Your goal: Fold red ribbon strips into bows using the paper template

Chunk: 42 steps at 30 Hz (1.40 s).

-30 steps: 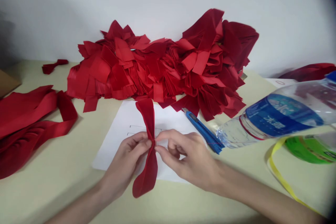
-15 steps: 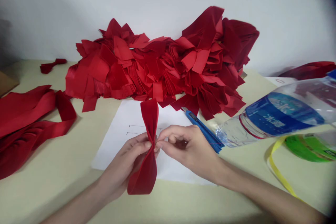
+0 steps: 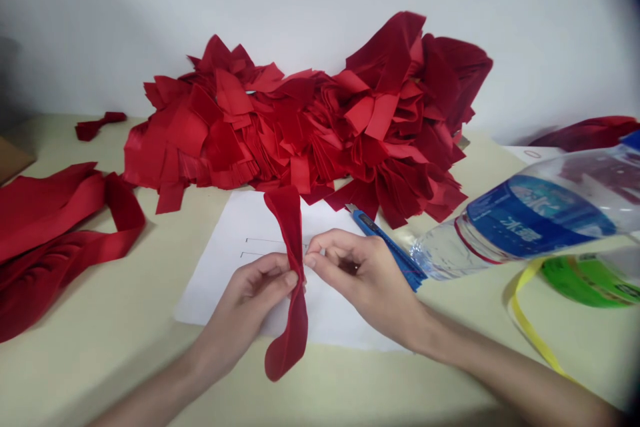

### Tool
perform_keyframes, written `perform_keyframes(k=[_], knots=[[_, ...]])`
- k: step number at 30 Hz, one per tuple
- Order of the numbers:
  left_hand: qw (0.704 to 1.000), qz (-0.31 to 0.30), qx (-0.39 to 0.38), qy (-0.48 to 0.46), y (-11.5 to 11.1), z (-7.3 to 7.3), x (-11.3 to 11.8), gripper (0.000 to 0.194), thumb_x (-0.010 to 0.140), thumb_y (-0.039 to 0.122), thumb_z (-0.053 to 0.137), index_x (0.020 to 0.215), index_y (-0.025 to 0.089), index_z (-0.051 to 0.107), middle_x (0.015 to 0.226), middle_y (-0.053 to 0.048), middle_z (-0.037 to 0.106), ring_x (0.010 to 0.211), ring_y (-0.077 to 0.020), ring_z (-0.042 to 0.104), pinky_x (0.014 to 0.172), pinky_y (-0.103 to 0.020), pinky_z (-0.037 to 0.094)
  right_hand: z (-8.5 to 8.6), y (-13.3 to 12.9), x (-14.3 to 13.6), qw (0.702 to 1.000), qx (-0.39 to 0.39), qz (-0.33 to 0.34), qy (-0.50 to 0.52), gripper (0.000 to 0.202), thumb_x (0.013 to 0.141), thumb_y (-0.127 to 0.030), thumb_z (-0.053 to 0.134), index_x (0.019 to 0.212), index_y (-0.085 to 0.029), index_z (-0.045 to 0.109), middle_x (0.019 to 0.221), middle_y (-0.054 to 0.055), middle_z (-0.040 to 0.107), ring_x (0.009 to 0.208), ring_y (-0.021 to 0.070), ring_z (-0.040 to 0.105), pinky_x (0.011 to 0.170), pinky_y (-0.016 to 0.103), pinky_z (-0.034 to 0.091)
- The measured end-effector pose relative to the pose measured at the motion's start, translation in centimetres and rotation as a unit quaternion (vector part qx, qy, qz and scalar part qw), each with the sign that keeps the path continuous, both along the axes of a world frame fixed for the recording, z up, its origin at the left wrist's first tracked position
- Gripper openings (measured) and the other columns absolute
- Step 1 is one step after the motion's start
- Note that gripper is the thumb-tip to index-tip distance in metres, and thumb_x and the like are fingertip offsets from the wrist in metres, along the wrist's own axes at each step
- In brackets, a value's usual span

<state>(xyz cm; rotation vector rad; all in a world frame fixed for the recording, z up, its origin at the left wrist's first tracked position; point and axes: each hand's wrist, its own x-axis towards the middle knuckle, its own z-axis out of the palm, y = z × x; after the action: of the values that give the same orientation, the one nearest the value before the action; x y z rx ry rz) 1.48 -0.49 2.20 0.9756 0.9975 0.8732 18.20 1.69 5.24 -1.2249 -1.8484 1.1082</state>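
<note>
Pinched at its gathered middle, a red ribbon bow (image 3: 289, 227) stands on end in my left hand (image 3: 260, 297), one loop up and one down. The thumb presses on the near side, and the other fingers are partly hidden behind the ribbon. My right hand (image 3: 357, 273) is just to the right of the bow's middle, thumb and forefinger pinched together. Whatever those fingertips hold, if anything, is too small to make out. Beneath both hands lies a white paper sheet (image 3: 213, 290) with printed lines.
A large heap of red ribbon pieces (image 3: 320, 127) lies along the wall. Long red ribbon (image 3: 60, 213) is at left, near a small bow (image 3: 100, 124). A blue utility knife (image 3: 383, 240), a water bottle (image 3: 535, 217), a green roll (image 3: 590, 280) and yellow tape (image 3: 533, 320) sit at right.
My left hand has turned the bow so that it shows more edge-on, and its lower loop has shifted right. My right hand has drawn slightly right, away from the bow's middle.
</note>
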Motion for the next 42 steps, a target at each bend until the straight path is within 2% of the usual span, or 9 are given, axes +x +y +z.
perform_keyframes(k=[2, 7, 11, 17, 23, 28, 34, 37, 42], knots=[[1.0, 0.014, -0.002, -0.001, 0.0, 0.1, 0.0, 0.016, 0.083, 0.029, 0.055, 0.07, 0.02, 0.058, 0.068, 0.003, 0.051, 0.065, -0.0103, 0.043, 0.063, -0.021, 0.035, 0.0, 0.1, 0.0, 1.0, -0.001, 0.003, -0.002, 0.014, 0.084, -0.025, 0.052, 0.074, -0.017, 0.057, 0.05, -0.008, 0.024, 0.046, 0.0053, 0.024, 0.043, 0.019, 0.022], [0.996, 0.058, -0.064, -0.033, 0.1, 0.3, -0.1, 0.015, 0.08, 0.028, 0.059, 0.068, 0.019, 0.058, 0.066, 0.003, 0.05, 0.064, -0.0097, 0.043, 0.061, -0.019, 0.036, -0.1, 0.2, -0.1, 1.0, -0.023, 0.015, -0.004, 0.012, 0.082, -0.024, 0.054, 0.074, -0.016, 0.057, 0.05, -0.008, 0.024, 0.046, 0.0051, 0.024, 0.043, 0.019, 0.023], [0.992, 0.036, -0.09, -0.083, 0.1, 0.1, -0.3, 0.013, 0.082, 0.028, 0.056, 0.074, 0.02, 0.061, 0.072, 0.002, 0.054, 0.067, -0.0097, 0.045, 0.062, -0.017, 0.037, -0.1, 0.3, -0.2, 0.998, -0.059, 0.018, 0.02, 0.014, 0.082, -0.026, 0.054, 0.073, -0.016, 0.058, 0.048, -0.009, 0.024, 0.045, 0.0054, 0.023, 0.043, 0.02, 0.023], [0.99, -0.006, -0.088, -0.114, 0.4, 0.2, -0.3, 0.012, 0.081, 0.022, 0.058, 0.074, 0.018, 0.066, 0.071, 0.0, 0.058, 0.072, -0.0107, 0.05, 0.068, -0.018, 0.039, 0.0, 0.8, -0.1, 0.988, -0.124, 0.056, 0.077, 0.009, 0.081, -0.022, 0.056, 0.076, -0.014, 0.057, 0.049, -0.009, 0.032, 0.045, 0.0042, 0.025, 0.042, 0.019, 0.02], [0.99, -0.014, -0.095, -0.1, 0.4, 0.3, -0.5, 0.008, 0.078, 0.02, 0.062, 0.074, 0.019, 0.069, 0.072, 0.0, 0.063, 0.073, -0.011, 0.052, 0.071, -0.02, 0.039, -0.1, 1.2, 0.4, 0.978, -0.168, 0.081, 0.091, 0.01, 0.08, -0.023, 0.058, 0.078, -0.013, 0.057, 0.047, -0.01, 0.032, 0.044, 0.0037, 0.025, 0.042, 0.019, 0.017], [0.995, -0.012, -0.062, -0.08, 0.5, -0.5, -0.6, 0.008, 0.076, 0.02, 0.065, 0.079, 0.021, 0.072, 0.073, 0.0, 0.064, 0.075, -0.0125, 0.052, 0.079, -0.024, 0.038, -0.5, 1.4, 0.5, 0.975, -0.174, 0.092, 0.102, 0.011, 0.079, -0.023, 0.06, 0.078, -0.013, 0.055, 0.047, -0.011, 0.031, 0.045, 0.0032, 0.024, 0.043, 0.019, 0.017], [0.996, 0.004, -0.063, -0.068, 0.6, -1.2, -0.7, 0.005, 0.074, 0.021, 0.067, 0.079, 0.022, 0.069, 0.073, 0.002, 0.06, 0.071, -0.0107, 0.049, 0.075, -0.024, 0.038, -0.5, 1.5, 0.4, 0.973, -0.195, 0.091, 0.089, 0.013, 0.079, -0.025, 0.061, 0.081, -0.013, 0.058, 0.047, -0.01, 0.031, 0.045, 0.0038, 0.026, 0.043, 0.02, 0.018], [0.998, 0.005, -0.047, -0.04, 0.6, -1.1, -0.7, 0.003, 0.075, 0.021, 0.066, 0.077, 0.02, 0.067, 0.073, 0.002, 0.061, 0.07, -0.0103, 0.048, 0.07, -0.023, 0.038, -0.4, 1.5, 0.4, 0.972, -0.203, 0.092, 0.078, 0.012, 0.079, -0.023, 0.059, 0.082, -0.012, 0.061, 0.048, -0.009, 0.034, 0.046, 0.004, 0.028, 0.042, 0.02, 0.02], [0.999, 0.019, -0.018, 0.026, 0.5, -0.6, -0.5, 0.008, 0.077, 0.022, 0.062, 0.07, 0.019, 0.066, 0.066, 0.002, 0.06, 0.066, -0.0104, 0.05, 0.067, -0.023, 0.039, -0.3, 1.6, 0.3, 0.975, -0.2, 0.07, 0.072, 0.01, 0.078, -0.021, 0.059, 0.076, -0.012, 0.061, 0.048, -0.008, 0.037, 0.045, 0.0042, 0.03, 0.043, 0.02, 0.022]])
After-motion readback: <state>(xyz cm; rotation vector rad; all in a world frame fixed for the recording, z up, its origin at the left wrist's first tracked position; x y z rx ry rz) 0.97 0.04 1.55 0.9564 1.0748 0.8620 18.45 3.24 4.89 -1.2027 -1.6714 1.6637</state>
